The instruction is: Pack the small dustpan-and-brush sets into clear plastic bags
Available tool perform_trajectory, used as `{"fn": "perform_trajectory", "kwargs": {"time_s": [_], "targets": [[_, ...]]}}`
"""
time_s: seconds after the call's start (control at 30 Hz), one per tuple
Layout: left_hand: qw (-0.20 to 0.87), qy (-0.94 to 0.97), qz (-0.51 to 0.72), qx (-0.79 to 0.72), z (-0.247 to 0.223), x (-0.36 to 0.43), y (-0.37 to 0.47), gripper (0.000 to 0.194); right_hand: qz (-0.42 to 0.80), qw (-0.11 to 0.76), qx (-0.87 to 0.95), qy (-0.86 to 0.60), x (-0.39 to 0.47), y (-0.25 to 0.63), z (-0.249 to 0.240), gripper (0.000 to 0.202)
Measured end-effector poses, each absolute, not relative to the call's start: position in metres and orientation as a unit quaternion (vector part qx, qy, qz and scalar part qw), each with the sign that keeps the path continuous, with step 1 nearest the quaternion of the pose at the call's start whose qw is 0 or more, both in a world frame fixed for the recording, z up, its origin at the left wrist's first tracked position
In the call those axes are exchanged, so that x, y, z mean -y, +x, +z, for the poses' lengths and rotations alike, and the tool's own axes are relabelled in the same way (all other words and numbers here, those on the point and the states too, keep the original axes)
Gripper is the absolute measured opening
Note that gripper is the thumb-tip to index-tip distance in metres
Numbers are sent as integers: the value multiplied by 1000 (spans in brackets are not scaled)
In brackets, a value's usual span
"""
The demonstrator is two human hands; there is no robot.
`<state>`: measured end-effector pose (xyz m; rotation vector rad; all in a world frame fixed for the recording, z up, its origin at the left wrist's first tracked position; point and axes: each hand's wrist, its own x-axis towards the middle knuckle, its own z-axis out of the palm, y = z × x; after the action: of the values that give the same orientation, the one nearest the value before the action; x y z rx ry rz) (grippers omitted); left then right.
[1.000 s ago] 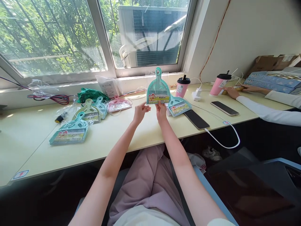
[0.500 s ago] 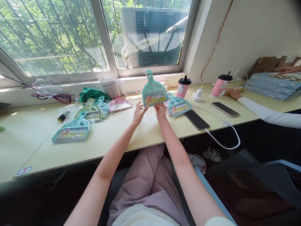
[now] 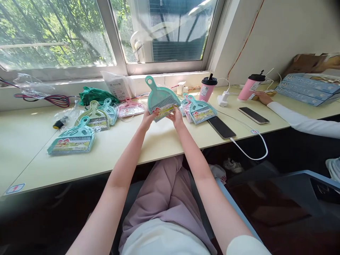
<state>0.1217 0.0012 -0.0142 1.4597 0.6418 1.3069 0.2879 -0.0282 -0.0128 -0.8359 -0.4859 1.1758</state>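
A teal dustpan and brush set [image 3: 162, 97] in clear plastic wrap is held up over the table, its handle tilted to the left. My left hand [image 3: 147, 119] grips its lower left corner, the thumb on the printed label. At the lower right edge my right hand [image 3: 176, 118] holds it too, fingers partly behind and beneath it. To the right lie more wrapped sets, a teal dustpan set [image 3: 202, 110] on top of a pink one. On the left rest another teal dustpan set [image 3: 71, 140], an olive-green dustpan set [image 3: 95, 118] and a pink dustpan set [image 3: 130, 108].
Two phones [image 3: 221, 127] and pink cups [image 3: 207, 90] stand or lie on the right, with a white charging cable [image 3: 251, 156] hanging over the edge. A co-worker's hand [image 3: 264, 97] rests near blue boxes [image 3: 305, 88]. A green bag [image 3: 92, 96] lies by the window.
The dustpan set has shifted left and its handle now leans left. My left hand, open beside it before, has closed on its lower left corner. The view has turned slightly.
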Motion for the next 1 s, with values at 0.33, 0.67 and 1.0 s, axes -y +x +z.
{"fn": "perform_trajectory", "kwargs": {"time_s": [0.33, 0.67, 1.0], "targets": [[570, 571, 529, -264, -13, -3, 112, 63, 478, 743, 217, -414, 27, 303, -14, 30], [576, 554, 526, -292, -10, -3, 103, 66, 489, 705, 322, -401, 26, 298, -16, 25], [561, 604, 480, -300, -12, 4, 109, 72, 476, 659, 316, -489, 33, 313, -13, 17]]}}
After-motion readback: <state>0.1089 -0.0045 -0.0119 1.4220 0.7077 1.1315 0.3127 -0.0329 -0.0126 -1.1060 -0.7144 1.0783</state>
